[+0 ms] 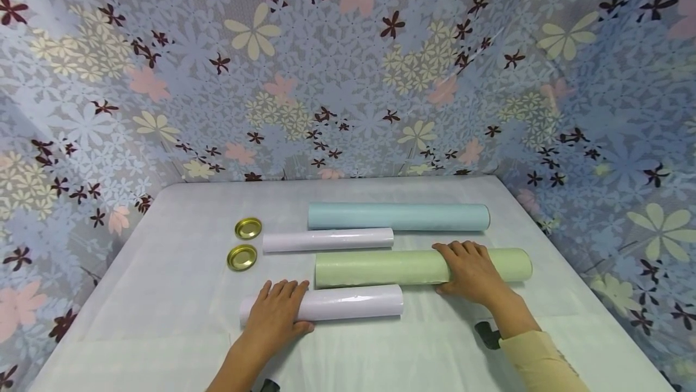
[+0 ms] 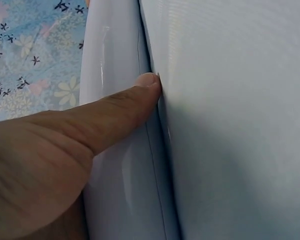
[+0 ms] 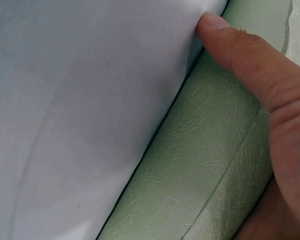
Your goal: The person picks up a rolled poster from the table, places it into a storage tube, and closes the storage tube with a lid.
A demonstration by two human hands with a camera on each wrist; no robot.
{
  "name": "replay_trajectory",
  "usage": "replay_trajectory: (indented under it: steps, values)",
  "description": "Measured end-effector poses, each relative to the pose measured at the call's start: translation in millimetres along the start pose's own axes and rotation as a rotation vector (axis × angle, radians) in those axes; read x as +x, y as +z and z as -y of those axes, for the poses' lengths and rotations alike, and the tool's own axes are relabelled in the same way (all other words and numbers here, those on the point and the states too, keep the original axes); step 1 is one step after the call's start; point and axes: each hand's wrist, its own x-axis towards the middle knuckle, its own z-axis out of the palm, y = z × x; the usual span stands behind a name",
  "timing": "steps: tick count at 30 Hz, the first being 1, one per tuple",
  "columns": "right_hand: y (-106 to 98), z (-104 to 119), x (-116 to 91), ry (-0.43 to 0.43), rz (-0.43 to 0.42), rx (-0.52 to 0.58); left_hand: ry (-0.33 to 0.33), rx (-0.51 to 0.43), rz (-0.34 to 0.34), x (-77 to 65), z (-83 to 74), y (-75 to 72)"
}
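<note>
In the head view, my left hand (image 1: 275, 316) grips the left part of a glossy white roll (image 1: 356, 304) lying nearest to me. Its fingers reach over the far side, and the left wrist view has the thumb (image 2: 125, 107) along the near edge of the white roll (image 2: 122, 200), where a seam runs lengthwise. Farther right, my right hand (image 1: 470, 272) holds a thicker pale green roll (image 1: 380, 268) across its right half. In the right wrist view the thumb lies at the lower edge of the green roll (image 3: 190, 150), whose surface looks crinkled. The palms hide parts of both rolls.
Behind the green roll lie a thinner white roll (image 1: 328, 240) and a light blue roll (image 1: 399, 217). Two shallow gold-coloured lids (image 1: 241, 257) sit to their left. A white cloth covers the table (image 1: 163, 295); flowered curtains (image 1: 326, 78) hang at the back and sides.
</note>
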Motion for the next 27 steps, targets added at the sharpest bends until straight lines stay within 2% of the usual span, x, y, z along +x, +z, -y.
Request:
replay_trajectory:
  steps: [11, 27]
  values:
    - [-0.7, 0.2, -0.4, 0.003, -0.01, 0.007, 0.017, 0.017, -0.045, -2.0, -1.7, -2.0]
    - [3.9, -0.4, -1.4, -0.024, -0.066, 0.01, 0.042, 0.054, -0.097, -1.8, -1.2, -0.3]
